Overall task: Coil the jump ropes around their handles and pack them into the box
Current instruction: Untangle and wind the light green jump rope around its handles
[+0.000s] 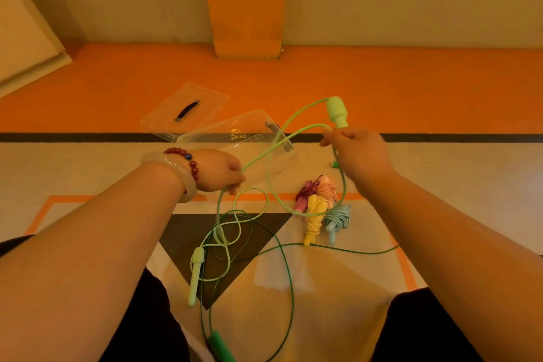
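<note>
A faint pale mark on the wall of the clear box [223, 129], just above the middle of the frame, may be moulded writing, but it is too blurred to read. The right hand [358, 156], right of centre, has its fingers curled round the stem of a light green handle [338, 112], whose rounded head stands up above the knuckles. The left hand [217, 170] pinches the light green rope [305, 128] between closed fingers; the rope loops in the air between the two hands and falls to the floor [323, 273]. Its other handle [195, 273] lies lower centre on a dark triangle. A dark green rope [291, 288] sprawls loose there too, one handle [221, 344] at the bottom edge. Four coiled ropes lie together right of centre, outside the box: purple [305, 194], pink [327, 188], yellow [314, 220] and blue [338, 219]. The clear lid [164, 120] lies just beyond the box.
</note>
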